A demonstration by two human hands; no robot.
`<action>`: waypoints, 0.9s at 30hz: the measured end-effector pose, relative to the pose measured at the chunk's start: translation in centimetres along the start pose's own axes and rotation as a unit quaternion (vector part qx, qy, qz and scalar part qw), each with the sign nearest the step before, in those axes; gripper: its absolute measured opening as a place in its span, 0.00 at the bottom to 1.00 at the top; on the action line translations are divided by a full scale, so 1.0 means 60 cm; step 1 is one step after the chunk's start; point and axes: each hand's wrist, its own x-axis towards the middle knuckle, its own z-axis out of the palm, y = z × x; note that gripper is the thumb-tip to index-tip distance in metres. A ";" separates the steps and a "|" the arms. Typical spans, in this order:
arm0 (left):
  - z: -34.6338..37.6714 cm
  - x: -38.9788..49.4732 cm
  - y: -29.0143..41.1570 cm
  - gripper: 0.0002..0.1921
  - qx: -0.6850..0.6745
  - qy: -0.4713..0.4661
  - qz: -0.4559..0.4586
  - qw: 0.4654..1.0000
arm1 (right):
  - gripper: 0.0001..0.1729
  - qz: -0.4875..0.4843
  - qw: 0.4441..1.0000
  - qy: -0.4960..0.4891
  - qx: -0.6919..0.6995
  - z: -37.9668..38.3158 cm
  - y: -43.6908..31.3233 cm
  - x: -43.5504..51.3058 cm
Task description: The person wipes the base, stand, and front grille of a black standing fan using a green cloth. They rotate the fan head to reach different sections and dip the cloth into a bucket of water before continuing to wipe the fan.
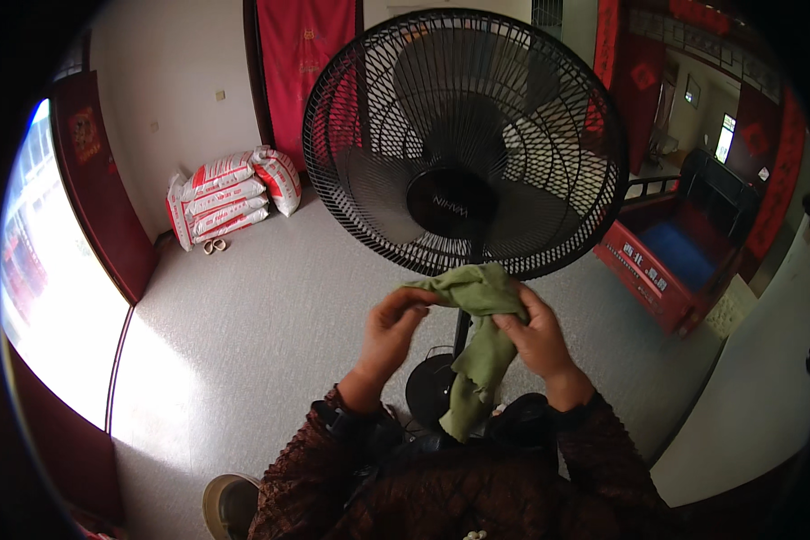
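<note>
A crumpled green cloth (479, 358) is stretched between my two hands, its loose end hanging down towards my lap. My left hand (395, 331) pinches one upper corner between thumb and fingers. On the other side, my right hand (536, 331) grips the bunched part, thumb on top. Just beyond the cloth stands a black pedestal fan (462, 142) with a round wire grille, and its blades show as distinct shapes. The fan's pole (460, 332) is partly hidden behind the cloth, as is part of its round black base (432, 388).
A bucket (233, 506) stands on the floor at my lower left. White-and-red sacks (223, 192) are stacked by the far wall, with a pair of shoes (214, 246) before them. To the right is a red cargo tricycle (675, 263). A doorway (61, 270) on the left lets in bright light.
</note>
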 end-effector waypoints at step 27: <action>-0.214 0.298 -0.006 0.41 -0.047 0.078 0.114 0.989 | 0.35 -0.558 0.615 0.216 -0.514 -0.041 -0.298 0.310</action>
